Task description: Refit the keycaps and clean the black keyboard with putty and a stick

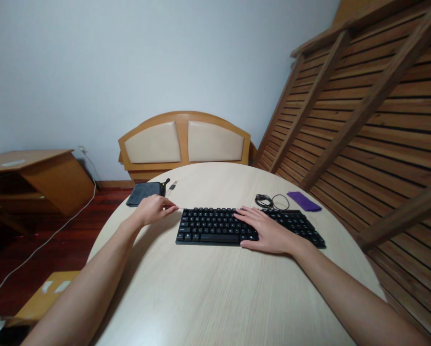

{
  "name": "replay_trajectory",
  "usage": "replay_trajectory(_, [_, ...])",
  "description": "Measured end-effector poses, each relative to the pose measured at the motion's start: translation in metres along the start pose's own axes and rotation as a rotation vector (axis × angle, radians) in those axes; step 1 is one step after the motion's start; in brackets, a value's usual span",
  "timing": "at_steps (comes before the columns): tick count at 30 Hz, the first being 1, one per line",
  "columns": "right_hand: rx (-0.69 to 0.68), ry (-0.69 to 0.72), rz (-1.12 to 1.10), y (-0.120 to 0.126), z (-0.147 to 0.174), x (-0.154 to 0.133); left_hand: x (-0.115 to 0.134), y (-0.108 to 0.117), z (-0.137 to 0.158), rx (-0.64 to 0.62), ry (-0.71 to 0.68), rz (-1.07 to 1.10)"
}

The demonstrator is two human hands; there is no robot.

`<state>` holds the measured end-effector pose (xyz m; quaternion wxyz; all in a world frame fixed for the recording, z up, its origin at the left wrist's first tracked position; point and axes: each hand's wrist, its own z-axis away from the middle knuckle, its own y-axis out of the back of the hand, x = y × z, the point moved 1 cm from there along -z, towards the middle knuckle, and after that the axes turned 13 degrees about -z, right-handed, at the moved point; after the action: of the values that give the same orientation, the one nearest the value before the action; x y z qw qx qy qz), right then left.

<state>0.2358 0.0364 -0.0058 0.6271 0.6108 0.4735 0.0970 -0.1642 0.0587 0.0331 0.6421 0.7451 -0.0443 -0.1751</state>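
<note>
A black keyboard (215, 226) lies flat on the round light-wood table (215, 288). My right hand (265, 230) rests flat across its right-middle keys, fingers stretched out. My left hand (155, 209) is at the keyboard's upper left corner, thumb and fingertips pinched together. Something very thin and pale seems to stick out from the pinch toward the top row of keys; its kind is too small to tell. Just behind my left hand lies a folded dark grey cloth or pouch (143, 190), partly covered by the hand.
Beside the grey item are a small black-handled thing (167, 181) and a small black-and-light piece (172, 186). A coiled black cable (265, 201) and a folded purple cloth (304, 201) lie behind the keyboard. A slatted wooden panel (345, 134) leans at the right.
</note>
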Motion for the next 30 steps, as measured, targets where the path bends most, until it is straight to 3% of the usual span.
replay_trajectory(13, [-0.005,0.008,0.018,-0.001,-0.001,0.001,0.012,-0.003,-0.001,0.064,-0.188,0.004])
replay_trajectory(21, [-0.006,0.009,0.004,-0.001,0.000,0.002,0.003,-0.006,0.000,0.015,-0.090,0.122])
replay_trajectory(26, [0.004,0.021,-0.005,-0.001,0.000,0.000,0.020,-0.006,-0.002,0.143,-0.223,0.196])
replay_trajectory(30, [-0.001,0.015,0.005,0.000,-0.001,-0.001,0.027,-0.007,-0.002,0.203,-0.250,0.183])
